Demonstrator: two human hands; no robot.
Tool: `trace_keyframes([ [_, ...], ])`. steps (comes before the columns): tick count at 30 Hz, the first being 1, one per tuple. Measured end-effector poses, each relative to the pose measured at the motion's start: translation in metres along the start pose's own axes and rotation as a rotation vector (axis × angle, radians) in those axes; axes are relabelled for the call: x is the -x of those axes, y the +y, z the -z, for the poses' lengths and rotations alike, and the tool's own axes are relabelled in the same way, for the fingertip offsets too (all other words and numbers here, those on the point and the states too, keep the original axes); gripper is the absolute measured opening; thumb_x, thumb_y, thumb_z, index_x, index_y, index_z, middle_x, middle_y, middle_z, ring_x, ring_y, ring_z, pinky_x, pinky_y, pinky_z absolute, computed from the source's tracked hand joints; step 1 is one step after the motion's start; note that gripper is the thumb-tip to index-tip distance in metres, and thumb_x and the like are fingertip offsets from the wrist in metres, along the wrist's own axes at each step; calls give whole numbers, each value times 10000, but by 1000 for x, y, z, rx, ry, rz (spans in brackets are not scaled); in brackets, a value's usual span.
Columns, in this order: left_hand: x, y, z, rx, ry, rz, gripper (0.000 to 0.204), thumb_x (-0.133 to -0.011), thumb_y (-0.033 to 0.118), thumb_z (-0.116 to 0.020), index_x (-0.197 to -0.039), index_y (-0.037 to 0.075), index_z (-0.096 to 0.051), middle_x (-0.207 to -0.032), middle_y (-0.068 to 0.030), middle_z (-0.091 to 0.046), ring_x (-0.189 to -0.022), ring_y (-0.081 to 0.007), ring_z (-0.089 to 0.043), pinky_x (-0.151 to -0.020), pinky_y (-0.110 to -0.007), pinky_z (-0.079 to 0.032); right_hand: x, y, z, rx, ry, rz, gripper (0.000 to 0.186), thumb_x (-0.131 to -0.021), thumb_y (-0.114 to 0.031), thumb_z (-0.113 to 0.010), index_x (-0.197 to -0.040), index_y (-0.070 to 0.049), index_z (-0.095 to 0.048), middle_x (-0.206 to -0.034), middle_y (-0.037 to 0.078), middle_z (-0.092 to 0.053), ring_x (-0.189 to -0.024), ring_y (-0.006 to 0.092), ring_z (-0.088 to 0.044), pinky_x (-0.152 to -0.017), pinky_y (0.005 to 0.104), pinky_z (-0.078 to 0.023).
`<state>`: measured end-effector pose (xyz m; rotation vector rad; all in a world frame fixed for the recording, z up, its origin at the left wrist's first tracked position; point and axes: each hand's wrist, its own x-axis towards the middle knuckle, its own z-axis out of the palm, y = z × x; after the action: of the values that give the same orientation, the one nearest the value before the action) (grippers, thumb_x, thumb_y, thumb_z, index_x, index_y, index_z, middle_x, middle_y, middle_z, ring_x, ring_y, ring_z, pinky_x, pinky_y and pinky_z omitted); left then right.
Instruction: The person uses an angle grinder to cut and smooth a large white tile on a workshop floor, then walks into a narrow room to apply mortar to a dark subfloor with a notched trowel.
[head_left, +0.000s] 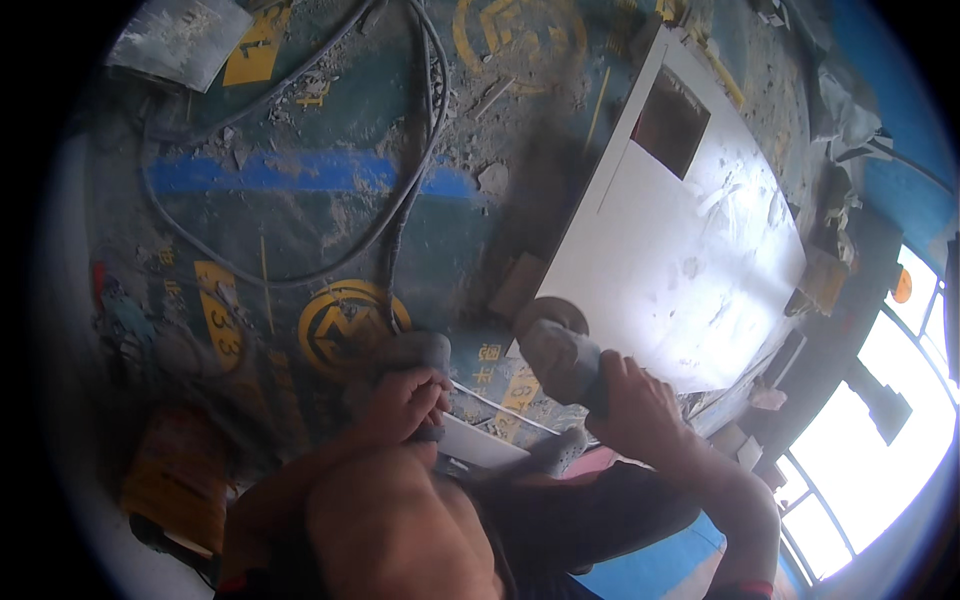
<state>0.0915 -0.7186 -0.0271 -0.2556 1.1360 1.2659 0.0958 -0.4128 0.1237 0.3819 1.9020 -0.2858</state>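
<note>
My right hand (640, 405) is wrapped round the rear of a dusty grey angle grinder (562, 365). The grinder's round disc (550, 312) lies over the near left corner of a large white panel (640, 275); whether it touches the panel I cannot tell. A rectangular opening (672, 122) is cut through the panel's far end. Close to my body, my left hand (405, 400) has its fingers curled in; what they hold, if anything, is hidden. Just beyond it is a rounded grey shape (415, 350), too blurred to name.
A thick grey cable (345, 245) loops across the dusty green floor covering, past a blue stripe (270, 172). A grey slab (180, 40) lies at far left. An orange-yellow box (180, 480) stands near left. Rubble lines the panel's far side, with a bright window (880, 420) at right.
</note>
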Motion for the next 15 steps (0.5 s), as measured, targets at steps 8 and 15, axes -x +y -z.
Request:
trace_keyframes([
  [8,3,1,1,-9,-17,2,237,-1028,76,-440,-1098,-45,-631,-876,-98,-679,-715,-124,-651,-703,-286,-550,0,11,-14,-5,88,61,516,-759,-200,-718,-1178,-26,-474,-1033,208,-611,-957,420,-662,-820,531,-535],
  [15,2,1,1,-27,-12,-1,221,-1031,86,-462,-1087,-41,-634,-868,-90,-684,-721,-126,-661,-703,-291,-554,1,19,-55,76,165,198,565,-725,-192,-730,-1189,-33,-448,-1073,234,-618,-1003,452,-656,-852,549,-536],
])
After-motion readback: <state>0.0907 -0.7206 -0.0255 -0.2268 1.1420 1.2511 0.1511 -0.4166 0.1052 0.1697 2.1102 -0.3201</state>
